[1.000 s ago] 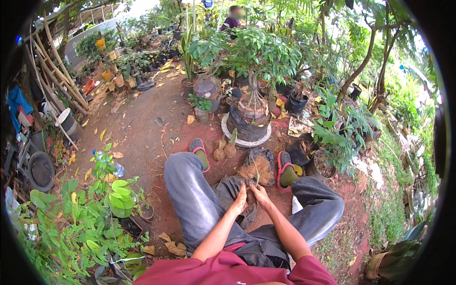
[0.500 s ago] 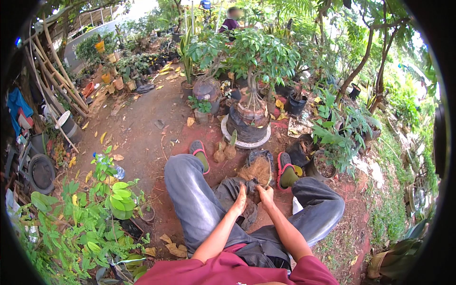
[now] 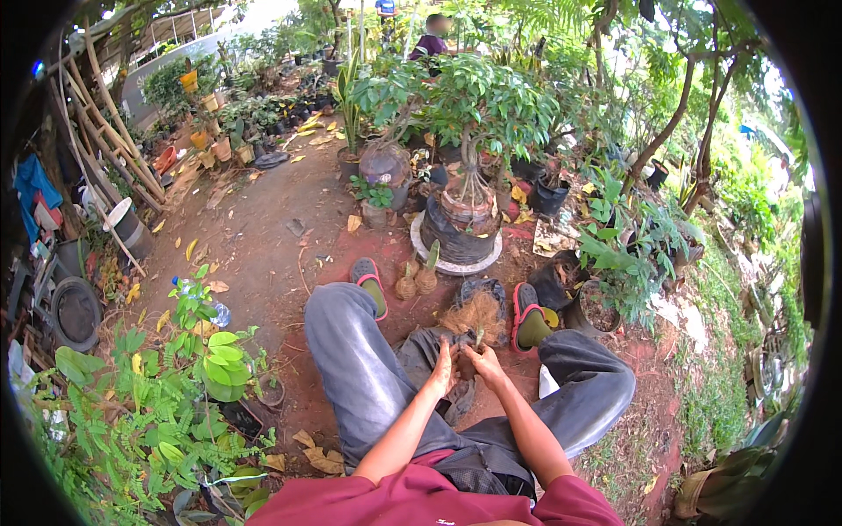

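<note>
Between my knees, my left hand [image 3: 444, 370] and my right hand [image 3: 483, 361] are closed around a small plant [image 3: 479, 336]. Its short pale-green shoot pokes up above the fingers; the dark brown base is mostly hidden by them. Just beyond the hands, a tangle of brown coconut fibre [image 3: 476, 314] lies on a black plastic bag [image 3: 484, 287]. A dark, crumpled sheet [image 3: 416, 352] spreads under and left of my hands. Farther off, two brown rounded plant bases, one with a green shoot [image 3: 428, 273], stand on the ground by my left foot.
A large bonsai-like tree in a dark pot [image 3: 452, 237] stands ahead on a round pale base. Potted plants [image 3: 598, 307] are at the right, a leafy shrub [image 3: 175, 394] at the near left. Leaning poles [image 3: 110, 123] rise at far left. A person [image 3: 430, 44] is in the background.
The hands have drawn slightly nearer to me from the fibre. The shoot of the small plant now shows between them. The fibre looks more spread out on the bag.
</note>
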